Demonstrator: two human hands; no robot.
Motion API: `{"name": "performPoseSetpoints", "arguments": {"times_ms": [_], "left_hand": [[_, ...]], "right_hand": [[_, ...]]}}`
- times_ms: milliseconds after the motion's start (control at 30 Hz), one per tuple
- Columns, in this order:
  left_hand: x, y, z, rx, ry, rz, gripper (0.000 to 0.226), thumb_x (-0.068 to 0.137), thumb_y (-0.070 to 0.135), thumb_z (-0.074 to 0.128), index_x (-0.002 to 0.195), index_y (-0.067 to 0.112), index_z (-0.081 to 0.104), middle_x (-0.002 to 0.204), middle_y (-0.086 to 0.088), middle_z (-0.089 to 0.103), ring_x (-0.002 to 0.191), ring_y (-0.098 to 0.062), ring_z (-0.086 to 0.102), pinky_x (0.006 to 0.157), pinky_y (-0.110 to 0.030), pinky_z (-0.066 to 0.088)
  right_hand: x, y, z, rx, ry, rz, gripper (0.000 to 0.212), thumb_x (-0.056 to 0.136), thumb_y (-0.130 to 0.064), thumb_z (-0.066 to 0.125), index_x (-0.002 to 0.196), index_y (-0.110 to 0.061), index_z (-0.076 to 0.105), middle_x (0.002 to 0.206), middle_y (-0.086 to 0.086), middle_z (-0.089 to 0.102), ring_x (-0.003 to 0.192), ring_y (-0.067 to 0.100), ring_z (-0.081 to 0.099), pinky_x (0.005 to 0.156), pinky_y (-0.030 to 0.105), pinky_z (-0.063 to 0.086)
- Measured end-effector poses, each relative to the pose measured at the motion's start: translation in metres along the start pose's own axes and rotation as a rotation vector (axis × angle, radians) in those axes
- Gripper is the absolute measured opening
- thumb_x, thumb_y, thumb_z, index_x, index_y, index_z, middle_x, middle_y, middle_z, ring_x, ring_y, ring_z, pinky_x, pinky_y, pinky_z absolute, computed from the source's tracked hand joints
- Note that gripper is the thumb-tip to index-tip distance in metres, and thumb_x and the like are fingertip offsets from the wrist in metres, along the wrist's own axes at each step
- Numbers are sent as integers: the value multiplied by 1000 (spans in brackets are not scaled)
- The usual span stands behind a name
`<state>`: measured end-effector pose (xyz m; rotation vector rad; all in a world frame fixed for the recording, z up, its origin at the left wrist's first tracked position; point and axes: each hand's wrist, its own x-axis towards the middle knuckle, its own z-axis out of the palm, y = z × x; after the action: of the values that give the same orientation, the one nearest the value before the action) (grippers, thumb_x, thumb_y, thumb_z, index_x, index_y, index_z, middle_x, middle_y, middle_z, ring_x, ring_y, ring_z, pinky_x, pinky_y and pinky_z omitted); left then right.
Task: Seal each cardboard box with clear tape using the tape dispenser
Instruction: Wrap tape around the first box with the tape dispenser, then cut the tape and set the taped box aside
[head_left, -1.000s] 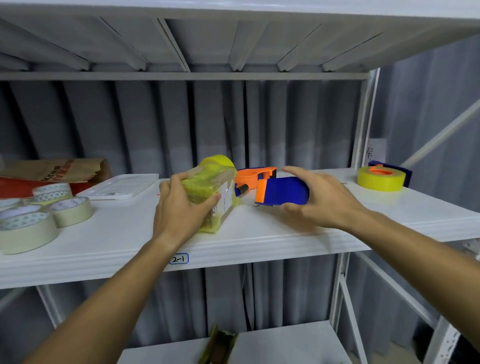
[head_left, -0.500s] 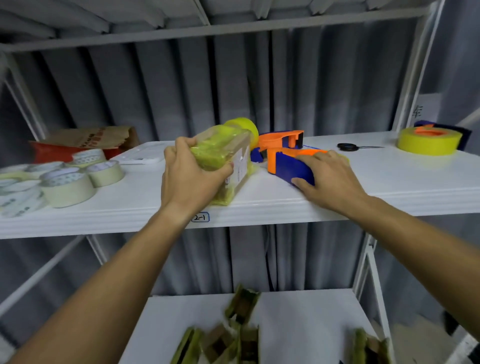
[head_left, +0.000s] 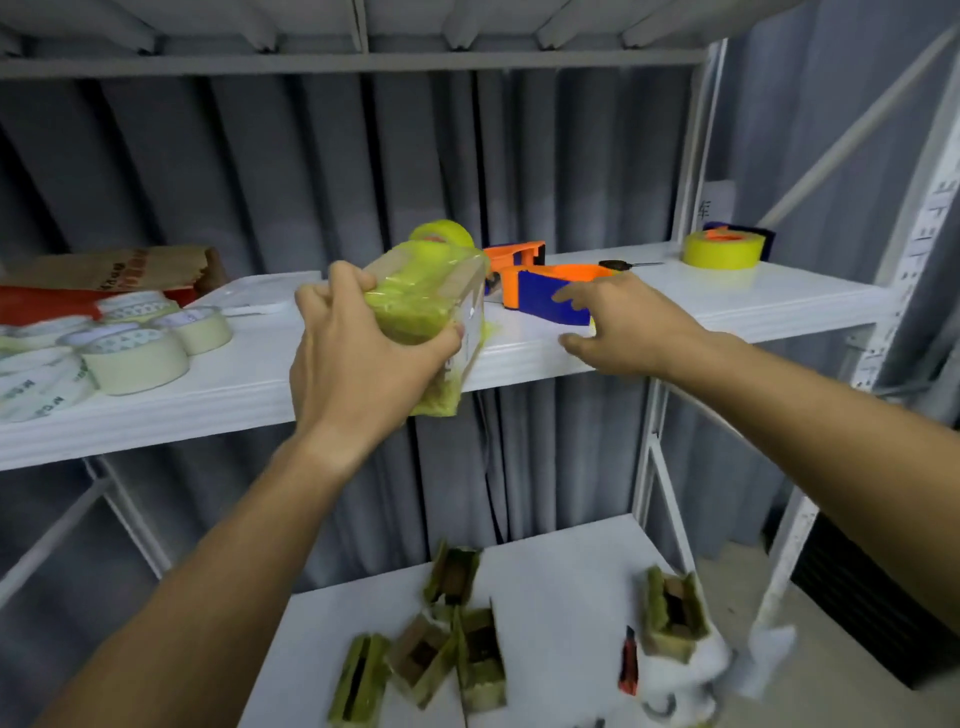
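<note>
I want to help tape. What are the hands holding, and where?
The left hand grips the taped box around its near end. The right hand holds nothing.

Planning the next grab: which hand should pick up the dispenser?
Right. The right hand is open beside the dispenser on the shelf, while the left hand grips the box.

Your left hand (head_left: 358, 353) covers the near side of the box (head_left: 431, 306), and that box hides most of the yellow roll (head_left: 441, 232) behind it. The tape rolls (head_left: 47, 364) at left run off the edge, and the small boxes (head_left: 436, 649) on the lower shelf are blurred.
</note>
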<state>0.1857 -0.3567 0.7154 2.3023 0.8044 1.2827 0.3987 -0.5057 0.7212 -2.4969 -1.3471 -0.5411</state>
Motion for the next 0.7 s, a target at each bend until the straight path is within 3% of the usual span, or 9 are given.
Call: {"name": "performPoseSetpoints", "arguments": {"times_ms": [200, 367, 533, 700], "left_hand": [[-56, 0, -1, -54, -133, 44, 76, 63, 68, 76, 114, 27, 39, 117, 4, 38, 103, -27, 59, 74, -35, 44], [-105, 6, 21, -71, -231, 76, 73, 64, 65, 75, 113, 27, 37, 117, 3, 38, 97, -28, 59, 72, -36, 47], [-131, -15, 64, -115, -302, -49, 72, 60, 58, 77, 111, 27, 36, 115, 6, 34, 97, -27, 58, 76, -40, 53], [-144, -60, 93, -55, -303, -188, 71, 58, 63, 71, 110, 27, 38, 115, 11, 35, 89, -16, 55, 71, -40, 53]], "right_hand": [[-66, -37, -14, -4, -132, 94, 54, 92, -39, 63, 143, -24, 53, 127, 3, 68, 122, 25, 57, 95, 38, 51], [-105, -38, -10, -28, -204, 92, 28, 86, -37, 60, 107, -22, 71, 103, 0, 72, 99, 27, 65, 77, 36, 54], [-121, -27, 21, -57, -305, 101, 36, 88, -39, 59, 118, -22, 67, 100, 5, 70, 101, 32, 64, 89, 46, 54], [-105, -29, 74, 31, -419, -4, 42, 93, -37, 59, 132, -25, 60, 118, 5, 67, 114, 30, 60, 88, 44, 54]]}}
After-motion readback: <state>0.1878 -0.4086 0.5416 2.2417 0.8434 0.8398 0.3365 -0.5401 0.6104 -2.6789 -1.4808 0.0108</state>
